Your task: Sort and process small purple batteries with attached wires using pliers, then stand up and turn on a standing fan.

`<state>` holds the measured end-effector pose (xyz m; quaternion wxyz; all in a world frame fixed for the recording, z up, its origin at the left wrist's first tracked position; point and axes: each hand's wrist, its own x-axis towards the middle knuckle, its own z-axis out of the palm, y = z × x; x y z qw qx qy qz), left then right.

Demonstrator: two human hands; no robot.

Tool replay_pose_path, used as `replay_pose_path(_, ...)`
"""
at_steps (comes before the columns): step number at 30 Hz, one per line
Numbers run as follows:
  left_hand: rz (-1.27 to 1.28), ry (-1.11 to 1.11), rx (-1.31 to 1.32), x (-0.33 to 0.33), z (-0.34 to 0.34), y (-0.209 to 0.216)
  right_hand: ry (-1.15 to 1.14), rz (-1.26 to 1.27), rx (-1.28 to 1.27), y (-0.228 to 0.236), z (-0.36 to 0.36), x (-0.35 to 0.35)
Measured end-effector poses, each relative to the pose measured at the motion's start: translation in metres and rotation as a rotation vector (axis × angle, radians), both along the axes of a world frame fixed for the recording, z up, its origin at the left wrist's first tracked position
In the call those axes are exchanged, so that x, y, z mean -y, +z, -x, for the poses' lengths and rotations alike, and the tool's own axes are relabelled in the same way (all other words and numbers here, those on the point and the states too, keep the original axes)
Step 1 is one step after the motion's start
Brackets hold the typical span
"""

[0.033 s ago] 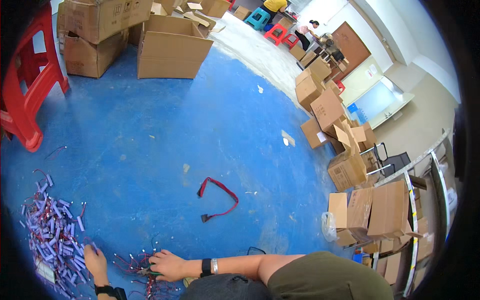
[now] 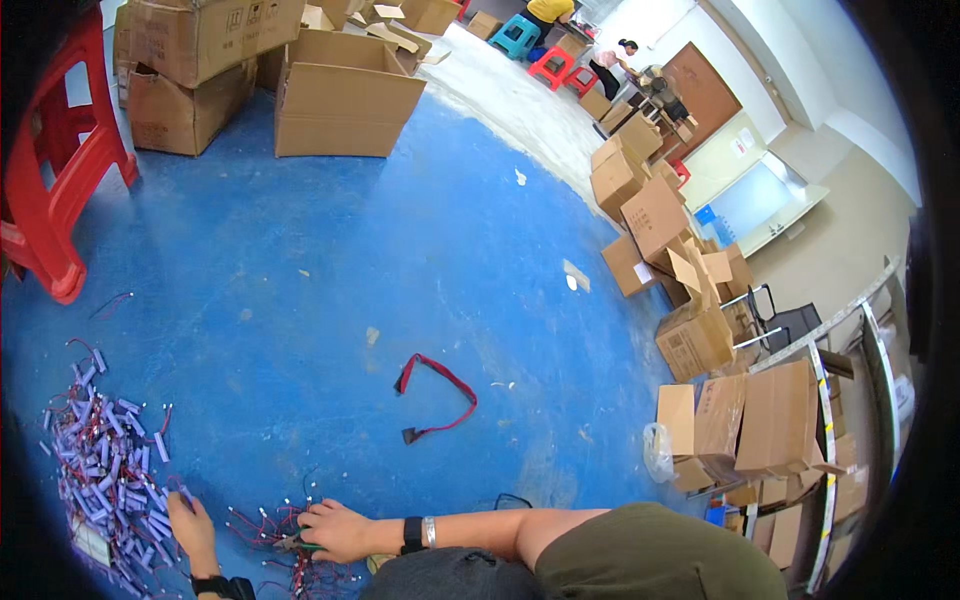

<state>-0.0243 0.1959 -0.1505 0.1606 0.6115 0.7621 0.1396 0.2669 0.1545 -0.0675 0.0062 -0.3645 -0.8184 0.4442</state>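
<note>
Blue-painted floor (image 2: 330, 240) fills most of the head view, turning to pale concrete toward the upper right of the frame. A red plastic stool (image 2: 60, 170) stands at the left edge, and open cardboard boxes (image 2: 340, 95) sit along the top, with more cartons (image 2: 690, 300) stacked down the right side. Far off at the top, other people sit among small coloured stools. Near the middle of the floor lies a red strap (image 2: 440, 395), loosely looped and well apart from both hands.

At the lower left, a heap of small purple cylinders with thin leads (image 2: 100, 470) spreads over the floor. The left hand (image 2: 190, 530) rests palm down at the right edge of that heap, fingers touching it; whether it grips anything cannot be told. Just right of it lies a tangle of red and black wires (image 2: 275, 545). The right hand (image 2: 335, 530), with a dark watch and a light band at the wrist, lies on this tangle, fingers curled and pointing left, seemingly closed on something small and green, though the item is too small to make out.
</note>
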Motion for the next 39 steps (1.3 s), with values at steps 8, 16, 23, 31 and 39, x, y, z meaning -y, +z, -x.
replay_pose_path(8, -0.025, 0.434, 0.667, 0.046, 0.021, 0.030, 0.057, -0.104, 0.104, -0.007, 0.000, -0.006)
replay_pose_path(16, -0.101, 0.425, 0.473, 0.074, 0.004, 0.062, 0.351, -0.426, 0.211, 0.003, 0.049, -0.050)
replay_pose_path(23, -0.164, 0.287, 0.171, 0.124, -0.029, 0.076, 0.260, -0.352, -0.088, 0.034, 0.059, -0.040)
replay_pose_path(31, 0.024, 0.300, 0.799, 0.151, -0.100, 0.121, 0.483, 0.139, 0.027, 0.314, 0.037, -0.006)
replay_pose_path(39, 0.315, 0.325, 0.738, 0.165, -0.106, 0.217, 0.416, 0.148, -0.092, 0.348, 0.011, 0.046)
